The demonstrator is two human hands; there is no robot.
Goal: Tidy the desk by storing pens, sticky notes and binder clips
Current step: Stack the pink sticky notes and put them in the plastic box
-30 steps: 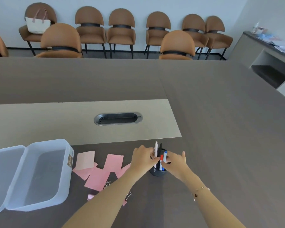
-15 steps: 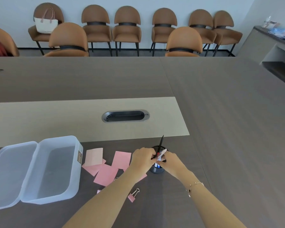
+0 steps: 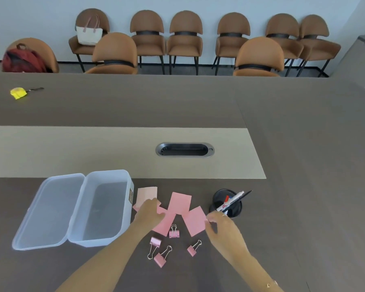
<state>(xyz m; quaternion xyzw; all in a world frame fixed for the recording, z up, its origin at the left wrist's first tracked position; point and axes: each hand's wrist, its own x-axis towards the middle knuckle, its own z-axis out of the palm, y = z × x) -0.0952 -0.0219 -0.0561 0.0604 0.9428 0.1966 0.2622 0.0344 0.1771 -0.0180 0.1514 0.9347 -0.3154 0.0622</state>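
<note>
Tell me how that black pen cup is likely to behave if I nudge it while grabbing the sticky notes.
The pen cup looks small and light, so a knock would probably slide it on the smooth table. Its pens all lean toward the right, sticking well past the rim, which may make it tip that way. If it falls, being round, it would likely roll.

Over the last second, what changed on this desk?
Both hands let go of the pens in the black cup and moved left: left hand onto the pink notes, right hand beside them. The clips and open box stayed put.
</note>
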